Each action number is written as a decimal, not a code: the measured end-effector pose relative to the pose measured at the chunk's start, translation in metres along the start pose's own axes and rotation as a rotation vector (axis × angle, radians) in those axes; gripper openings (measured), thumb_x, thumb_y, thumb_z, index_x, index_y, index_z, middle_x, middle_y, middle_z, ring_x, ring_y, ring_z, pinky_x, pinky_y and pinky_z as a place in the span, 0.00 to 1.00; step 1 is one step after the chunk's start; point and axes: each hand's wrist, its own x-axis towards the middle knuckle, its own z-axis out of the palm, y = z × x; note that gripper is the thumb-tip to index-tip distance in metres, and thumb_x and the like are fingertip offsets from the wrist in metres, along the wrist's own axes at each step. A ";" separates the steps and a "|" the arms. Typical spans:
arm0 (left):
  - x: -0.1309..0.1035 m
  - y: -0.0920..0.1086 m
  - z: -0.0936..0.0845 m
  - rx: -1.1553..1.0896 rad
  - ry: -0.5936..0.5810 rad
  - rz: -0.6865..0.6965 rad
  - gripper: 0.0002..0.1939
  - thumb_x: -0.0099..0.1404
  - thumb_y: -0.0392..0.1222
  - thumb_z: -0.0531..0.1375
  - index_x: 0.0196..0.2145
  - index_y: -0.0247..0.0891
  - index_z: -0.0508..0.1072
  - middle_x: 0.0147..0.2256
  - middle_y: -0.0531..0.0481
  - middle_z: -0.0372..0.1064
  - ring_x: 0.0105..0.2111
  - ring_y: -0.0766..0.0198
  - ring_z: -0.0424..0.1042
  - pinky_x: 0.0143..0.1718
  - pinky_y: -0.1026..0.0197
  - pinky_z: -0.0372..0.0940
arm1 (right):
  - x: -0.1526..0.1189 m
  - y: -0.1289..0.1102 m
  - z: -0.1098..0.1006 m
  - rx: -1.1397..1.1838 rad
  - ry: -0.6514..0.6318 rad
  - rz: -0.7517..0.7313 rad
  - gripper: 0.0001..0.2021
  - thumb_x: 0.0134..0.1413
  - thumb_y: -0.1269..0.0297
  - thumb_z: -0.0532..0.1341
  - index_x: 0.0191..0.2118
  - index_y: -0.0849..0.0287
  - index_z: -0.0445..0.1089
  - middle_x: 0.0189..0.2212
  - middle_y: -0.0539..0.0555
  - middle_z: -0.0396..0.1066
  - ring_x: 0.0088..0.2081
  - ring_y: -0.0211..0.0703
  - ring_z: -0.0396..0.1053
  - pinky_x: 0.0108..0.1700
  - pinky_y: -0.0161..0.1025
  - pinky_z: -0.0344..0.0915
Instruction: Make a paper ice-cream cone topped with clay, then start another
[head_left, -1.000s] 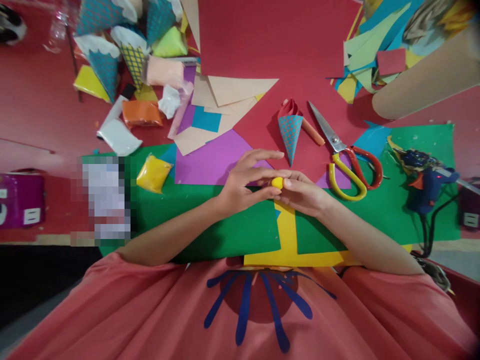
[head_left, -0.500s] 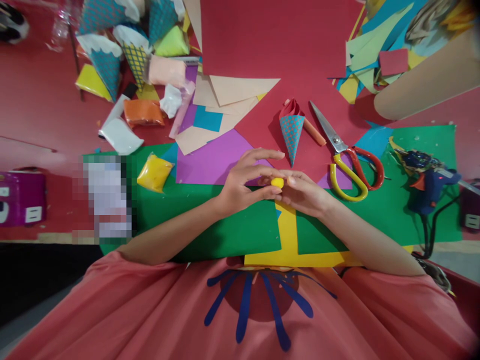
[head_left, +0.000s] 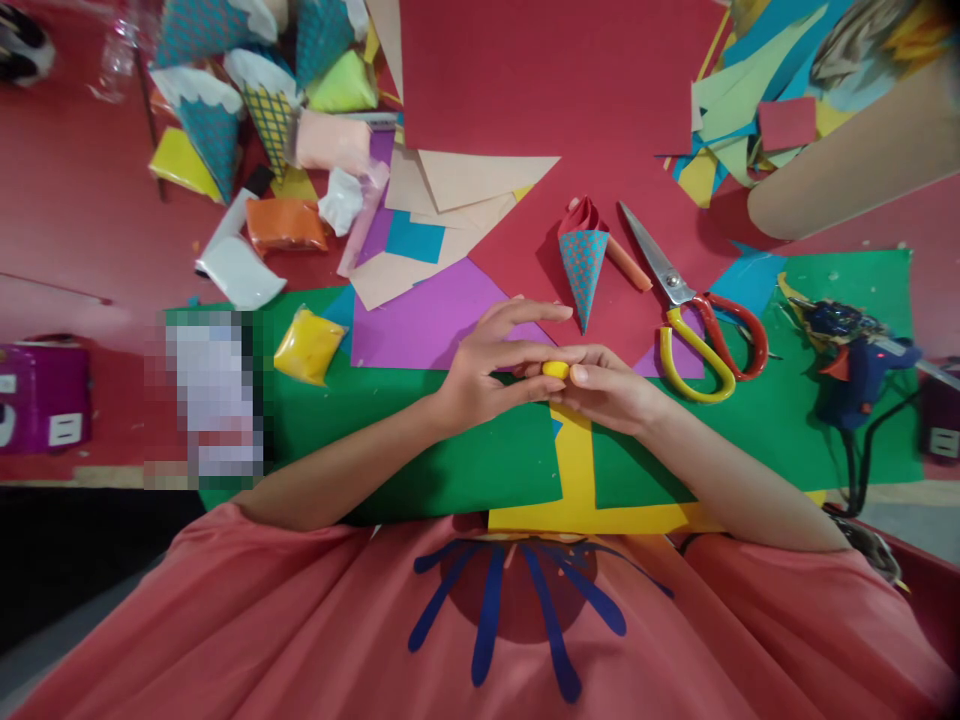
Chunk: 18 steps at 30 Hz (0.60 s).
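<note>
A small lump of yellow modelling clay sits between my two hands, over the green sheet. The thumb and fingers of my left hand pinch it, with the index finger raised above. My right hand presses the lump from the other side with its thumb, its fingers curled beneath. Just beyond my hands lies a small paper cone, blue with a dotted pattern and red paper at its top. Scissors with one yellow and one red handle lie to the right of the cone.
A packet of yellow clay lies left of my hands, near a blurred-out phone-like object. Decorated cones and clay packets crowd the back left. On the right are a blue glue gun, paper scraps and another person's arm.
My right thumb has shifted slightly down against the yellow clay, and the lump looks a little wider and flatter. My left hand has barely moved.
</note>
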 end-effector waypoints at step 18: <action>0.001 0.003 0.000 -0.027 -0.003 0.002 0.18 0.66 0.50 0.63 0.53 0.50 0.75 0.55 0.45 0.73 0.54 0.57 0.74 0.59 0.48 0.66 | 0.000 0.002 -0.002 -0.050 0.001 -0.043 0.13 0.45 0.53 0.73 0.34 0.55 0.80 0.37 0.51 0.80 0.44 0.42 0.78 0.56 0.45 0.70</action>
